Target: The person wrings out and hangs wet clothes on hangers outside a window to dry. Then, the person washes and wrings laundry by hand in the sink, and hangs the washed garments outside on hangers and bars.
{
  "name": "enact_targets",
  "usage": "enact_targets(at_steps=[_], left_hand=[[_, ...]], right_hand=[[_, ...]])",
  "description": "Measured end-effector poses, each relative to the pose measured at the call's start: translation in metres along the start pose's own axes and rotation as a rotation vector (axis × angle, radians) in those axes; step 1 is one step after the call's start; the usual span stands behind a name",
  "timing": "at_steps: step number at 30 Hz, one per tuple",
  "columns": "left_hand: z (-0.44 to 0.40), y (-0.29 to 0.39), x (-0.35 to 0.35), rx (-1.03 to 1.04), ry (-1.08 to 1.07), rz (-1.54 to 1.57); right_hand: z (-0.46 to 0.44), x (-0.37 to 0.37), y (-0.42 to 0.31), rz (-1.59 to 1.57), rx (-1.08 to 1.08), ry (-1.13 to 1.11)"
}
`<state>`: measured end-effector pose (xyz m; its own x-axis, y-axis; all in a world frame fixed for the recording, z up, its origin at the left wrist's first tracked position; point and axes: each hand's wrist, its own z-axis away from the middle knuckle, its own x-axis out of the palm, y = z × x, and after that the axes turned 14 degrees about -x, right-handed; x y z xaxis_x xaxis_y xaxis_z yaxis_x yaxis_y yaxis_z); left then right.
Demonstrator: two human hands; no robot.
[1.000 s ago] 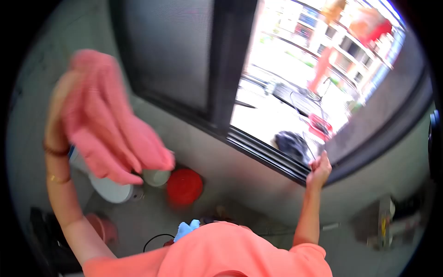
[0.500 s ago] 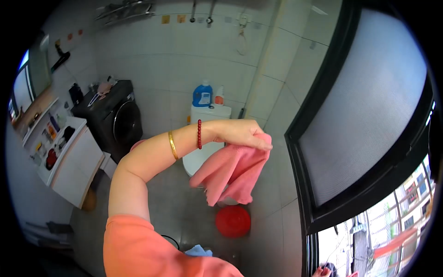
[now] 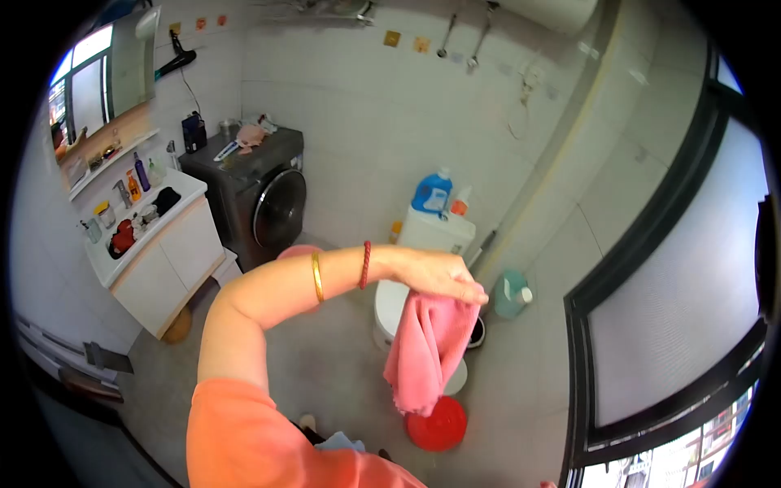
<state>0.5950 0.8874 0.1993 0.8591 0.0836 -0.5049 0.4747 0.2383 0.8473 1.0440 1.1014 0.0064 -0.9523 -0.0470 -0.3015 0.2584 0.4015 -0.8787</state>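
Left hand (image 3: pixel 439 275) pinches pink fabric cloth (image 3: pixel 429 350) mid-frame; slack grip could drop it onto red round plastic object (image 3: pixel 439 429) below; right hand (image 3: pixel 548 485): can't tell.

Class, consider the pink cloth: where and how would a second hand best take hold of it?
The pink cloth is likely best pinched at its loose lower end, from below: the left hand grips the top, and the folds hang uncovered beneath it.

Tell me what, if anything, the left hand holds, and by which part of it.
The left hand holds a pink cloth by its upper end; the rest hangs down.
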Motion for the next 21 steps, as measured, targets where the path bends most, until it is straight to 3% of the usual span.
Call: enact_targets(at_steps=[1, 2, 3, 4, 7, 9, 12, 17, 21], left_hand=[[0.015, -0.008, -0.014, 0.012, -0.003, 0.001], [0.030, -0.013, -0.024, -0.004, -0.003, 0.003], [0.040, -0.025, -0.034, 0.034, -0.017, 0.014], [0.048, -0.036, -0.044, 0.071, -0.036, 0.029], [0.065, -0.059, -0.063, 0.103, -0.075, 0.006], [0.090, -0.059, -0.073, 0.050, -0.076, -0.092], [0.120, -0.091, -0.106, 0.067, 0.001, 0.001], [0.156, -0.160, -0.158, 0.053, 0.121, 0.163], [0.168, -0.209, -0.193, -0.040, 0.284, -0.134]], right_hand=[[0.006, 0.043, -0.027, -0.019, -0.057, -0.137], [-0.002, 0.083, -0.005, -0.154, -0.096, -0.276], [0.004, 0.142, -0.051, -0.332, -0.128, -0.213], [0.004, 0.176, -0.080, -0.319, -0.278, -0.464], [0.019, 0.287, -0.196, -0.589, -0.635, -0.824], [0.038, 0.345, -0.231, -0.849, -0.458, -1.074], [0.055, 0.399, -0.258, -0.935, -0.253, -1.410], [0.075, 0.466, -0.282, -1.108, 0.004, -1.473], [0.076, 0.522, -0.300, -0.949, 0.018, -1.531]])
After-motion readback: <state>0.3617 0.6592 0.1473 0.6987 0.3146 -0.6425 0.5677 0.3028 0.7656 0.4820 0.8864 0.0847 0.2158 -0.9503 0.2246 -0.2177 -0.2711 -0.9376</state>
